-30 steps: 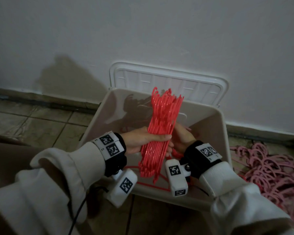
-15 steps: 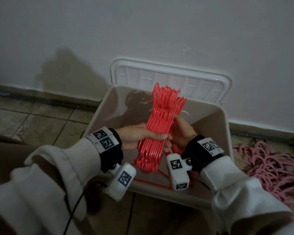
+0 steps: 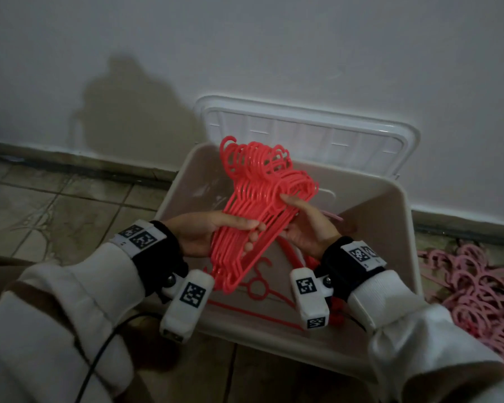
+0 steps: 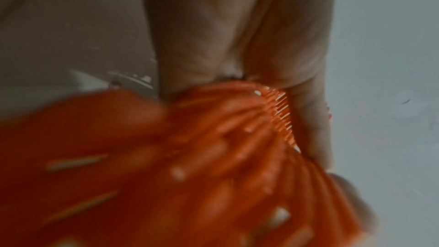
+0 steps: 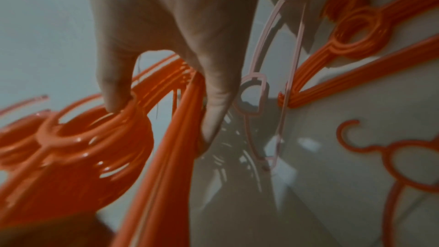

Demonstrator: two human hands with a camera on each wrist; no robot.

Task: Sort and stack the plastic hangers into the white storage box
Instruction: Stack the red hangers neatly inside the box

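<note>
A thick bundle of red plastic hangers (image 3: pixel 253 205) is held above the open white storage box (image 3: pixel 402 228), hooks pointing toward the wall. My left hand (image 3: pixel 216 231) grips the bundle's lower half from the left, fingers wrapped round the bars (image 4: pixel 237 147). From the right, my right hand (image 3: pixel 306 225) holds the bundle near the rings, thumb and fingers (image 5: pixel 218 104) curled on the hangers (image 5: pixel 95 138). More red hangers (image 3: pixel 259 289) lie on the box floor, and a pale pink hanger (image 5: pixel 268 82) lies among them.
The box lid (image 3: pixel 303 132) leans against the white wall behind the box. A heap of pink hangers (image 3: pixel 477 286) lies on the tiled floor to the right. Bare tiles (image 3: pixel 56 216) spread to the left of the box.
The bundle has tilted from near upright to leaning right, and its hooks have fanned out. Both hands kept their hold and rose slightly.
</note>
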